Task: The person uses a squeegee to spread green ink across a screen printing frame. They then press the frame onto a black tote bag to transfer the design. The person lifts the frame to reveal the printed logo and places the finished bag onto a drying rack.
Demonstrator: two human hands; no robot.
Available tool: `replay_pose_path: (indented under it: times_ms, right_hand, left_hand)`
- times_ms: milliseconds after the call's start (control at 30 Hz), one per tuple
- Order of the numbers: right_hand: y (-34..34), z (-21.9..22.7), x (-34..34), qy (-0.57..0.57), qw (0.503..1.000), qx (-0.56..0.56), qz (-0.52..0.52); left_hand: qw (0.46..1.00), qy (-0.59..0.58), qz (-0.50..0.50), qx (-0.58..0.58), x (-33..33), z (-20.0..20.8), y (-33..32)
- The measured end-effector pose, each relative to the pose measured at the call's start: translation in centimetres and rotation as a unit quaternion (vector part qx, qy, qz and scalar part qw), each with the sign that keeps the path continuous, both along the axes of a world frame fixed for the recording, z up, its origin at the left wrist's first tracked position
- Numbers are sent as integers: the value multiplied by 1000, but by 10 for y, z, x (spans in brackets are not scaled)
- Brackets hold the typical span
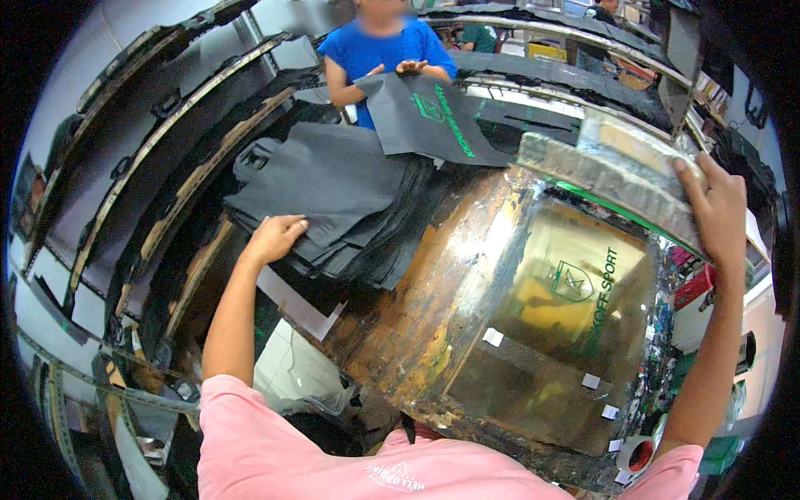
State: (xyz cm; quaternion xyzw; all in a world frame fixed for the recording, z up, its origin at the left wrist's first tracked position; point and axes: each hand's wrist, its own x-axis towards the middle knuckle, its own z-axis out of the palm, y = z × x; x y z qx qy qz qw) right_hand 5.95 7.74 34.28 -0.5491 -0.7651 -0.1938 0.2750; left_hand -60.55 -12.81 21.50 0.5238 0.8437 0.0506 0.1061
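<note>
My left hand [278, 238] is at the near edge of a stack of black fabric bags [333, 175], its fingers closed on the edge of the top bag. A cut-out handle shows at that bag's far left corner. On the right, my right hand [718, 200] grips the outer end of a screen-printing frame [612, 187], which is tilted up with green ink along its lower edge. Below the frame, the printing board [575, 292] bears a dark shield logo with lettering and several small white tabs. My fingertips behind the frame are partly hidden.
Across the table, a person in a blue top [379, 50] has both hands at a black bag with green print [429, 117]. Racks [179, 133] with black bags line the left and the back. A tape roll [637, 454] sits at the board's near right corner.
</note>
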Motion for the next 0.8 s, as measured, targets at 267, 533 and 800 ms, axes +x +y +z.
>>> replay_pose_path:
  times_ms: [267,533,800]
  right_hand:
    - [26,5,13,-38,990,111,84]
    - [21,14,15,-69,992,-105,-21]
    - [-2,38,17,-21,983,-162,87]
  left_hand:
    - [952,52,-289,79,160,84,60]
    - [948,-50,-313,7,397,-138,83]
    - [854,-22,-507,115,533,-236,118]
